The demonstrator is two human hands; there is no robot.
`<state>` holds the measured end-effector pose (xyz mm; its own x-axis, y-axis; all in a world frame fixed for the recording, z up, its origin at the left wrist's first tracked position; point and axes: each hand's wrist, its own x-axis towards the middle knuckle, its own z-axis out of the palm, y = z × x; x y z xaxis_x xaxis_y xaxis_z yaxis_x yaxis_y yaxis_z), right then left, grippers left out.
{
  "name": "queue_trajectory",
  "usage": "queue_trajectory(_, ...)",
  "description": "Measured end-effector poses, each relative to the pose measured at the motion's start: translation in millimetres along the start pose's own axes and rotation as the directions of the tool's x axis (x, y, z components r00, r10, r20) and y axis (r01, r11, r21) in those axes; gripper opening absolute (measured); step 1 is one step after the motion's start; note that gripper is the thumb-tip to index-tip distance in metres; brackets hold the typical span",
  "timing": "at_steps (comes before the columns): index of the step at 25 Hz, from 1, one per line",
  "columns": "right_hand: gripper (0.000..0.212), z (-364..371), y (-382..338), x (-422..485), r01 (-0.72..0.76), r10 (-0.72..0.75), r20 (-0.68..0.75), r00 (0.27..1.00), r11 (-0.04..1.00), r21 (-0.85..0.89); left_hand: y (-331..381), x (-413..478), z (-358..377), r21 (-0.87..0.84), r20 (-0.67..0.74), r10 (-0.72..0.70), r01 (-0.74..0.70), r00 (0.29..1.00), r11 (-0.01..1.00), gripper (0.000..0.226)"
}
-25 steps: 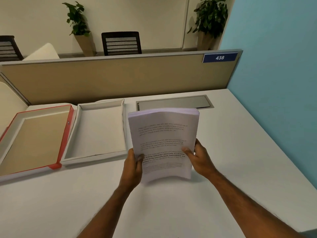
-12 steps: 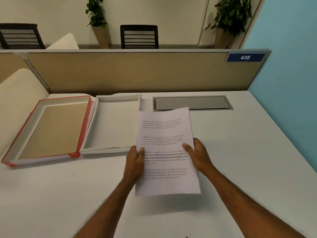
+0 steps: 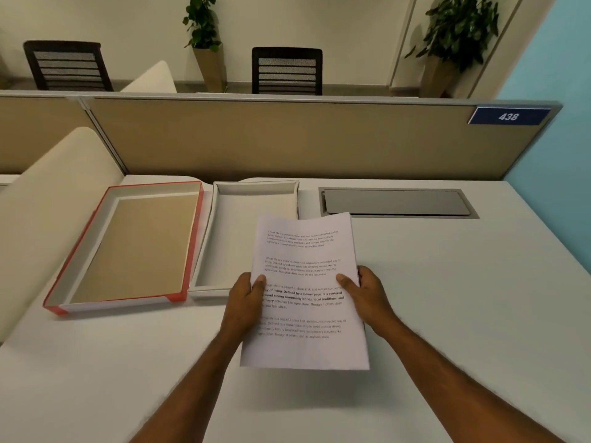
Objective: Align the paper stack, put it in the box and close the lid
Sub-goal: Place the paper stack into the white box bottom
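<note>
I hold the white printed paper stack (image 3: 303,276) flat above the desk with both hands, its top sheet facing up. My left hand (image 3: 244,298) grips its left edge, thumb on top. My right hand (image 3: 364,295) grips the right edge the same way. The stack's far left corner overlaps the right side of the white box tray (image 3: 220,238), which lies open just left of the stack. Further left, the red-edged lid (image 3: 192,244) lies upside down with its brown inside showing.
A grey cable hatch (image 3: 396,203) is set in the white desk (image 3: 447,298) behind the stack. A tan partition (image 3: 287,139) closes the back, a blue wall (image 3: 559,155) the right. A cream rounded panel (image 3: 54,193) rises at the left.
The stack went from upright on its lower edge to lying flat in both hands. The view shifted so box and lid sit more toward the centre.
</note>
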<state>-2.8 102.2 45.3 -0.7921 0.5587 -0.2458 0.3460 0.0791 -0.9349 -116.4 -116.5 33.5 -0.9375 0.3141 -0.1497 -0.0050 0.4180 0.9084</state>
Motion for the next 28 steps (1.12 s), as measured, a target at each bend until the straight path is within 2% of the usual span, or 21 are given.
queue_trajectory(3,0.022,30,-30,29,0.001,-0.001,0.026,1.000,1.000,0.013,7,39,-31,0.041,-0.003,-0.011,0.011,1.000,0.999,0.034)
queue_trajectory(6,0.032,61,-57,66,-0.013,0.013,0.043,0.999,1.000,0.000,15,81,-58,0.071,-0.024,-0.003,0.005,1.000,0.997,0.043)
queue_trajectory(12,0.036,110,-80,136,-0.095,0.097,0.106,0.990,0.995,-0.028,14,157,-86,0.307,-0.054,-0.006,0.022,0.999,0.952,0.028)
queue_trajectory(18,0.039,136,-76,180,-0.149,0.159,0.096,0.983,0.983,-0.109,-6,201,-82,0.401,-0.016,-0.069,0.070,0.997,0.913,0.042)
queue_trajectory(22,0.041,145,-67,193,-0.180,0.198,0.082,0.977,0.965,-0.190,-14,214,-74,0.419,0.026,-0.124,0.102,0.992,0.902,0.026)
queue_trajectory(28,0.039,155,-56,197,-0.168,0.190,0.045,0.981,0.937,-0.307,-23,218,-61,0.426,0.039,-0.183,0.149,0.982,0.892,0.016)
